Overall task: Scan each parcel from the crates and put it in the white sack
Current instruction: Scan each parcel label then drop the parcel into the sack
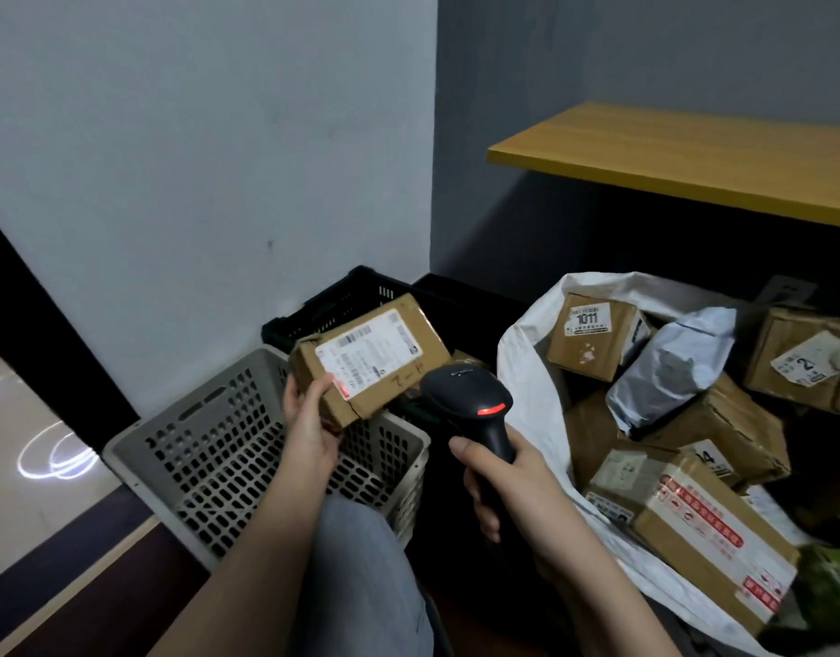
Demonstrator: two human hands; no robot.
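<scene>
Grey-walled corner; sack parcel (593,335) labelled "1011".

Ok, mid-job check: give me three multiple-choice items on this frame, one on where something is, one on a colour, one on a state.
1. Where is the brown cardboard parcel with the white label?
A. In the white woven sack
B. Held above the grey perforated plastic crate
C. On the yellow wooden shelf

2. What colour is the light on the black handheld scanner?
A. Green
B. Blue
C. Red

3. What is the right hand doing?
A. Gripping the scanner's handle
B. Hanging open
C. Reaching into the sack

Answers:
1 B: the left hand holds it over the grey perforated plastic crate, left of the white woven sack.
2 C: a red bar glows on the scanner's head.
3 A: its fingers curl round the handle.
</scene>
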